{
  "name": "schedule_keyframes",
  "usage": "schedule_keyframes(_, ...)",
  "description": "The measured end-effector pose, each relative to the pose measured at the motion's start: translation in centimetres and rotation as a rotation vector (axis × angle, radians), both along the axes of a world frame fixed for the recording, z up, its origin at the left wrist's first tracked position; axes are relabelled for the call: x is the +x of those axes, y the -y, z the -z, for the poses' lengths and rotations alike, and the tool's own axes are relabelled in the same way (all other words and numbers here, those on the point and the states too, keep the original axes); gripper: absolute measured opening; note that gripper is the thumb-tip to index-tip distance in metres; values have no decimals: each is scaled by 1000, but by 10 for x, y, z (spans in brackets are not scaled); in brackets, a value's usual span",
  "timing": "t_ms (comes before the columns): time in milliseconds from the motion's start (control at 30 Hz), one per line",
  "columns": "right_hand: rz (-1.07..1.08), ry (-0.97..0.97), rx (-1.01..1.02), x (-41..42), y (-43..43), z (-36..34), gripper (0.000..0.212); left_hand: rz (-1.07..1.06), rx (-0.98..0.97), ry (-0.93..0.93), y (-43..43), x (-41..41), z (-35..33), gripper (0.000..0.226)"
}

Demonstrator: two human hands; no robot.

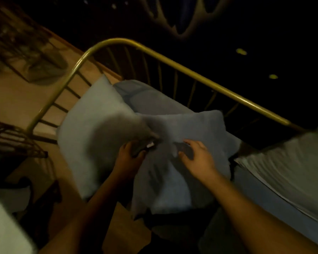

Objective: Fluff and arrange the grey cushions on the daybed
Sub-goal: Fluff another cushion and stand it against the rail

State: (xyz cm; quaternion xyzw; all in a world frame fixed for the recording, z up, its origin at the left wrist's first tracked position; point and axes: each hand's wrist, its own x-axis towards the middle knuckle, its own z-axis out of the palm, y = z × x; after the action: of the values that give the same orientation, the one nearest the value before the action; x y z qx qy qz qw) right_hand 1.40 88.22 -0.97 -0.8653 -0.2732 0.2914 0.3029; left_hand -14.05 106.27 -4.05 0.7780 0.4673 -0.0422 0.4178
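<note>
Two grey cushions lie at the daybed's end, inside its brass rail. The left cushion leans against the rail's curved corner, and its lower part is blurred. My left hand is closed on that cushion's near corner. The right cushion lies flatter beside it. My right hand rests on it, fingers spread and pressing into the fabric. A third grey cushion sits behind both, against the bars.
A pale ribbed cover drapes the daybed on the right. Wooden floor runs along the left, with a dark wire rack and a basket-like object. A pale block sits bottom left. The background is dark.
</note>
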Motion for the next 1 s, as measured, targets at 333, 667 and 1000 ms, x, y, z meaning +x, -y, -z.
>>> schedule_keyframes(333, -436, -32, -122, -23, -215, 58, 75, -592, -73, -39, -139, -102, 80, 86)
schedule_keyframes(667, -316, -76, -243, -14, -304, 144, 109, -1010, -282, 122, -183, -156, 152, 87)
schedule_keyframes(1000, -335, -175, -120, -13, -294, 99, 115, -1048, -269, 251, -171, -153, 115, 85)
